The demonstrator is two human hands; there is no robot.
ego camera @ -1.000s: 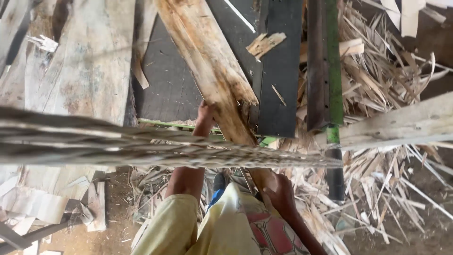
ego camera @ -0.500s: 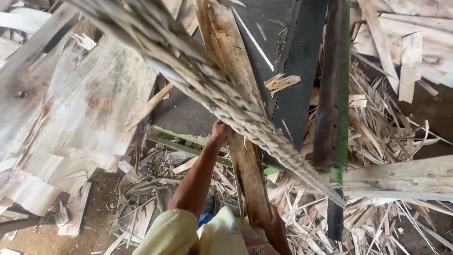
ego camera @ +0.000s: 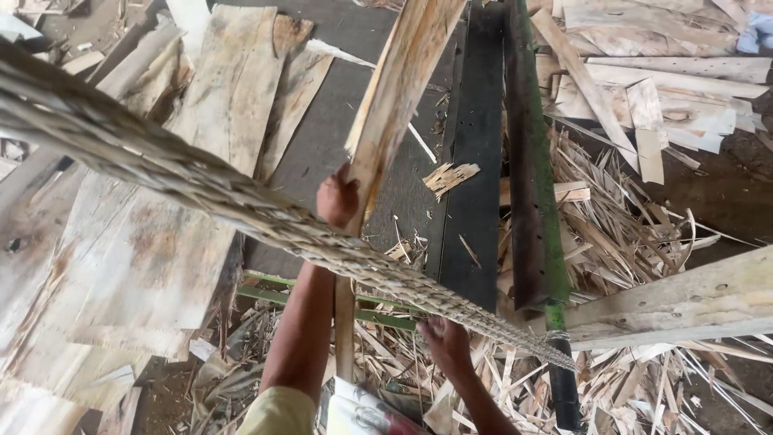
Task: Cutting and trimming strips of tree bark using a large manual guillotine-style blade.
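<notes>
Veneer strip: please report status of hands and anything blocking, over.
Left hand grips long veneer strip by its edge. Right hand holds strip's lower end. Blurred woven band crosses the view in front of both arms.

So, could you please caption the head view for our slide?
Left hand and right hand hold a long veneer strip above scattered wood offcuts.

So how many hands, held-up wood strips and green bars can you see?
Hands: 2, the left hand and the right hand, both on the wood
Held-up wood strips: 1, the long wood strip
Green bars: 1, the green-edged metal bar
Total: 4
</notes>
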